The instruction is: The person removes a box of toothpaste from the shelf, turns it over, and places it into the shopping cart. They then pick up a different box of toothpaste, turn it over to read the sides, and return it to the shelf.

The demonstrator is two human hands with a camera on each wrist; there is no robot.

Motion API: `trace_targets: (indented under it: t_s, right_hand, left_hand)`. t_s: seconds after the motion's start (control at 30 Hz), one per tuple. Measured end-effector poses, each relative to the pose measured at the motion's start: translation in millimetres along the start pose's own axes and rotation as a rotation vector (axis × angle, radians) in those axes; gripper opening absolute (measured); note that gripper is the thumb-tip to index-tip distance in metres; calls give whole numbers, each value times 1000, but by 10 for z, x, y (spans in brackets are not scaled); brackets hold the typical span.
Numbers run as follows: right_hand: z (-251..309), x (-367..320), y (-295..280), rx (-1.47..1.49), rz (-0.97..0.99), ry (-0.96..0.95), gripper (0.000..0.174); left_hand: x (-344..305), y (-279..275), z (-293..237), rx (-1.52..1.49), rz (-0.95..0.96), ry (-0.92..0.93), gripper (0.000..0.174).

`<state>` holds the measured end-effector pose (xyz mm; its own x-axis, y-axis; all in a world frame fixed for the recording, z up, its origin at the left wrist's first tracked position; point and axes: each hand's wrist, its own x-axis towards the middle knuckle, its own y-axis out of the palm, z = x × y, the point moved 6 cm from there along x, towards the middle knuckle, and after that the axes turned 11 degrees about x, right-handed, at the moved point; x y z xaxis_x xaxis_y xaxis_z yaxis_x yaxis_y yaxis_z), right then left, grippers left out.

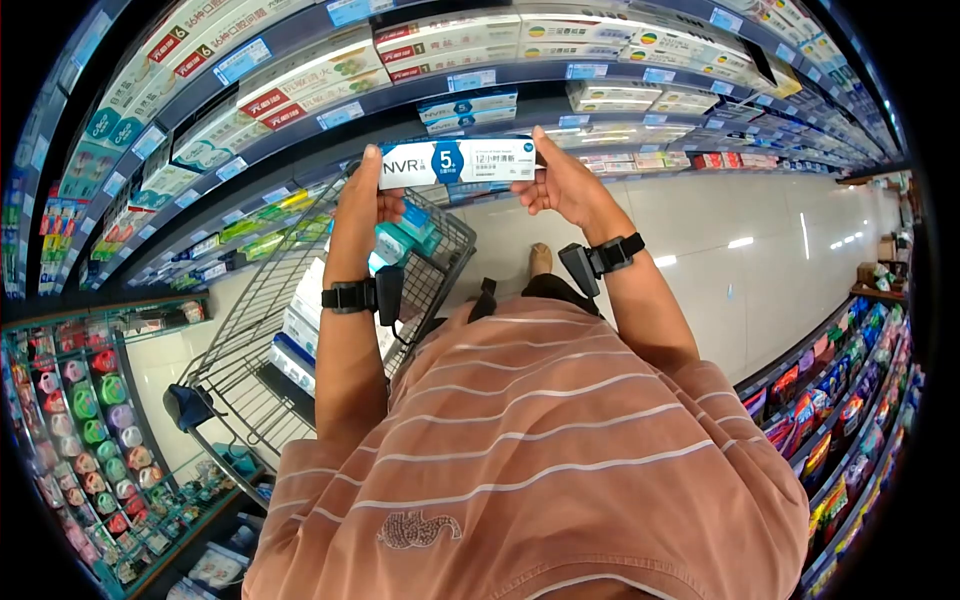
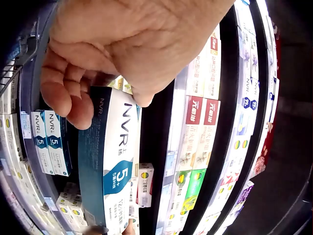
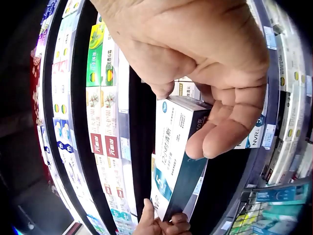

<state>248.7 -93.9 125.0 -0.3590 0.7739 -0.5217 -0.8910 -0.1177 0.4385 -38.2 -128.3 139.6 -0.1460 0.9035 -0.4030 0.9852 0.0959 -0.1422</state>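
Observation:
A white and blue NVR toothpaste box (image 1: 458, 162) is held level between both hands, its printed face up toward the head camera. The left hand (image 1: 362, 215) pinches its left end, thumb on the near top edge, fingers curled beneath. At the other end the right hand (image 1: 572, 190) grips it the same way. In the left wrist view the box (image 2: 117, 166) shows its dark teal side, with the left hand (image 2: 122, 44) at its end. The right wrist view has the right hand (image 3: 205, 63) on the box's (image 3: 178, 152) other end.
Shelves of toothpaste boxes (image 1: 450, 55) curve across the front, with matching NVR boxes (image 1: 467, 110) just beyond the hands. A wire shopping cart (image 1: 245, 335) holding several boxes stands at the left. Bottles (image 1: 85, 400) fill a left rack; colourful packets (image 1: 840, 400) line the right. Tiled floor (image 1: 700, 240) lies between.

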Motion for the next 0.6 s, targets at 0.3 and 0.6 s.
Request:
trace_targets:
  t_s: [0.3,0.6]
  right_hand:
    - [-141,64,-242,-26,-69,88,70]
    - [-293,115,-412,-66,-7,193,78]
  left_hand:
    - [57,108,51,49,20,-34,63]
    - [81,136,-17,284,-11,-76,73]
